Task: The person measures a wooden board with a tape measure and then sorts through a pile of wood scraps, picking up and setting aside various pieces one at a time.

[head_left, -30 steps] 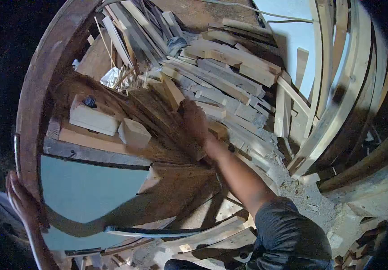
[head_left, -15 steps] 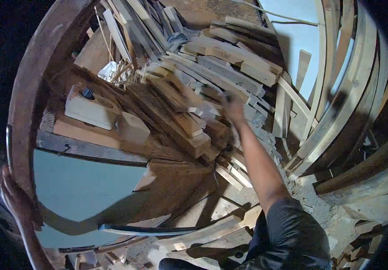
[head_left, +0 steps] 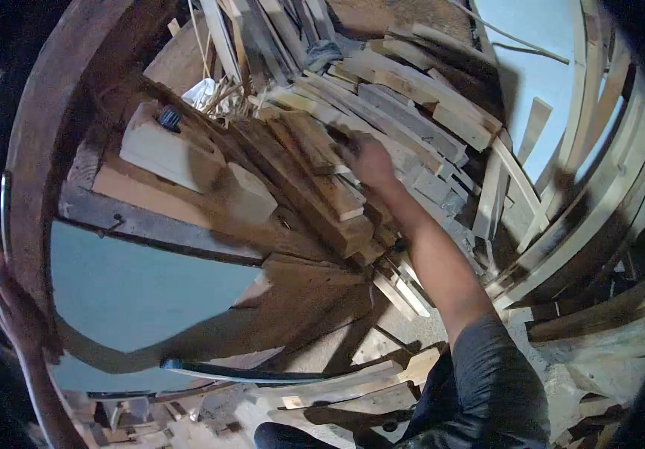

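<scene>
My right hand (head_left: 371, 159) reaches into the pile of wood at the centre, at the end of a stack of short boards (head_left: 311, 142). Its fingers are bent around something dark that I cannot make out. At the far left edge my left hand (head_left: 14, 307) lies against a large curved wooden beam (head_left: 34, 165), its fingers extended. Between the hands, a pale plastic container (head_left: 169, 150) with a dark cap (head_left: 169, 117) rests on a wooden ledge, beside a light block (head_left: 244, 193).
Long planks (head_left: 412, 82) are heaped at the top. Curved boards (head_left: 591, 194) lean at the right near a pale blue panel (head_left: 520, 82). Another pale blue panel (head_left: 143, 292) is at the lower left. Wood scraps (head_left: 404, 292) lie on the floor.
The view has shifted, so the pile appears further right. My right hand has moved closer to the stacked boards and looks less blurred. My left hand remains by the beam.
</scene>
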A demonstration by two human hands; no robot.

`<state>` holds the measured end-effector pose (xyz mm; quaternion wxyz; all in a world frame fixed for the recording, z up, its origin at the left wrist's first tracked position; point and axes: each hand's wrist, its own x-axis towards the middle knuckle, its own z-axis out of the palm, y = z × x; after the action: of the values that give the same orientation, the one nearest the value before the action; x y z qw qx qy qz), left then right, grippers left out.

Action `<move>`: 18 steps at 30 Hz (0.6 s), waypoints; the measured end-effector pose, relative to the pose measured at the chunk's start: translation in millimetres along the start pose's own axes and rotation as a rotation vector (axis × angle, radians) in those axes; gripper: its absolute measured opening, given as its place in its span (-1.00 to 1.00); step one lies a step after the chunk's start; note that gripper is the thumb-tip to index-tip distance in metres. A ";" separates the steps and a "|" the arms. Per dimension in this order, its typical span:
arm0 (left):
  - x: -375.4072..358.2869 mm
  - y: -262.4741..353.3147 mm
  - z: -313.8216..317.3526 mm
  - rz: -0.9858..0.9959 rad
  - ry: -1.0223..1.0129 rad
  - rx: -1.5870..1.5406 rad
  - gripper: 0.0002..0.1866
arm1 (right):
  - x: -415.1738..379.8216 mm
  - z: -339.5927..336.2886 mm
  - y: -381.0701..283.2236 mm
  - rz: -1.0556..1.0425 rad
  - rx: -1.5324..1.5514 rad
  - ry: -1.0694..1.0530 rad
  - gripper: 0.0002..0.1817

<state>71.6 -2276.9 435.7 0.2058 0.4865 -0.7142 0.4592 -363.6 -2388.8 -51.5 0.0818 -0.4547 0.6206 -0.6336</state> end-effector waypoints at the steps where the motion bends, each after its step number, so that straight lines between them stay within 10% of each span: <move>1: 0.0 6.3 -1.3 -0.096 -0.014 -0.139 -0.45 | 6.3 25.1 4.0 0.046 -0.229 -0.124 -0.46; 3: -1.7 -6.6 -2.3 0.129 0.014 0.125 -0.48 | 23.6 60.8 22.4 0.083 -0.455 -0.247 -0.44; 5: -2.6 -8.3 -5.5 0.348 0.038 0.398 -0.50 | 43.4 86.8 31.3 0.114 -0.537 -0.965 -0.44; 7: 0.4 9.4 -5.4 0.079 -0.066 0.033 -0.55 | 41.5 90.5 19.9 0.200 -0.514 -0.875 -0.46; 8: -0.3 7.2 -9.1 0.447 0.041 0.420 -0.56 | 40.2 90.7 17.8 0.297 -0.495 -0.780 -0.48; 12: 0.1 18.6 -2.5 0.322 0.048 0.299 -0.54 | 67.3 59.8 35.0 0.153 -0.511 -0.931 -0.45; 18: 2.5 54.9 -10.1 0.278 -0.007 0.063 -0.61 | 43.2 -85.7 29.4 0.853 0.574 -0.772 -0.59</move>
<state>20.4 -2263.8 417.5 0.1224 0.3905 -0.7606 0.5040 -460.0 -2363.0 -40.6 0.6625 -0.3232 0.4784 -0.4773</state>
